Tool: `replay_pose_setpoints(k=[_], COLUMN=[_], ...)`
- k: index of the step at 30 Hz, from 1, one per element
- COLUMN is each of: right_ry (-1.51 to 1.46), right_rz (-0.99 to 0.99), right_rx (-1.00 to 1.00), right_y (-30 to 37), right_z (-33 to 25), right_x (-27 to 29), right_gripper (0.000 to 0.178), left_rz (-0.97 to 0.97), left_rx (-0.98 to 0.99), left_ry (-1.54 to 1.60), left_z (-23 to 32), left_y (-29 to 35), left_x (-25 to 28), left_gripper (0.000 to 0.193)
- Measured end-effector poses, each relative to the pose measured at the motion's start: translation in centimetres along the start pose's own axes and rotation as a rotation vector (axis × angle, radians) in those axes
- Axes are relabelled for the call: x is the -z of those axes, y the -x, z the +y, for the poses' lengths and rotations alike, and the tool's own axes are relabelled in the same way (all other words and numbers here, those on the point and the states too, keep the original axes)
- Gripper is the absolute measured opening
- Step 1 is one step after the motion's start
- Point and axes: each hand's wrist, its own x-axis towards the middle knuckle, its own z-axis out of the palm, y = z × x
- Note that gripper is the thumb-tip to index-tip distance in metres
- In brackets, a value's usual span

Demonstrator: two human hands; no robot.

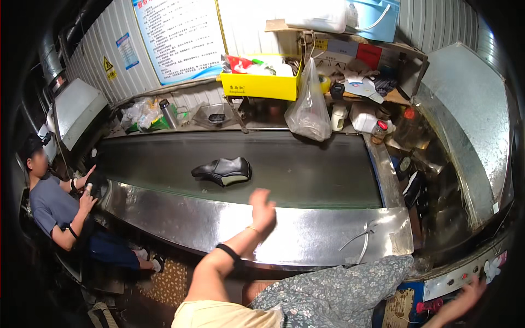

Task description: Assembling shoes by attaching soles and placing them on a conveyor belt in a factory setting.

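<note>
A black leather shoe upper (pixel 223 170) lies on its side on the dark conveyor belt (pixel 306 175), its pale grey-green underside toward me. My left hand (pixel 263 212) reaches over the shiny metal ledge to the belt's near edge, fingers stretched out, holding nothing. It is just right of and nearer than the shoe upper, not touching it. Far to the right, my right hand (pixel 466 299) hangs beside the control panel (pixel 459 279). Its fingers are apart and somewhat blurred, with nothing seen in them.
A co-worker (pixel 52 202) sits at the belt's left end, hands on a dark object. Behind the belt are a yellow box (pixel 261 82), a hanging plastic bag (pixel 310 104) and a jar (pixel 379 131). A thin white cable (pixel 363 240) lies on the metal ledge. Metal hoods flank both sides.
</note>
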Motion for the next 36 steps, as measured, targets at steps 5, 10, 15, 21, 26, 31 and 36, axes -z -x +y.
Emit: replay_pose_setpoints(k=[5,10,15,21,26,31,36], right_ry=[-0.258,-0.119,0.141,-0.265,-0.116,-0.383,-0.225], right_rz=[-0.906,-1.184,-1.245,-0.869,-0.885,-0.889,-0.832], right_rx=[-0.549,-0.539,-0.681,-0.743,-0.494,-0.878,-0.426], right_y=[16.5,20.6,19.3,22.7,22.8,19.9,17.0], right_z=[-1.6,-8.0,-8.3,-8.1,-6.8,-5.7,-6.5], right_x=[-6.8,-8.3,-8.0,-11.9,-11.4,-6.7,-8.7], right_gripper=[0.046,0.03,0.033,0.019,0.019,0.026,0.044], left_rz=[0.204,0.267,-0.095,-0.333,-0.401,-0.849,-0.983], left_rx=[0.527,0.972,0.012,0.333,0.533,0.822,0.65], left_ry=[-0.094,0.433,-0.289,-0.357,-0.324,0.659,0.672], left_z=[-11.6,-19.5,-7.1,-11.6,-5.2,4.9,15.0], left_y=[-6.8,-10.9,-13.1,-14.3,-13.0,-9.3,-6.6], left_x=[7.1,10.6,5.1,2.4,-2.6,3.0,0.0], left_gripper=[0.061,0.073,0.059,0.1,0.083,0.053,0.052])
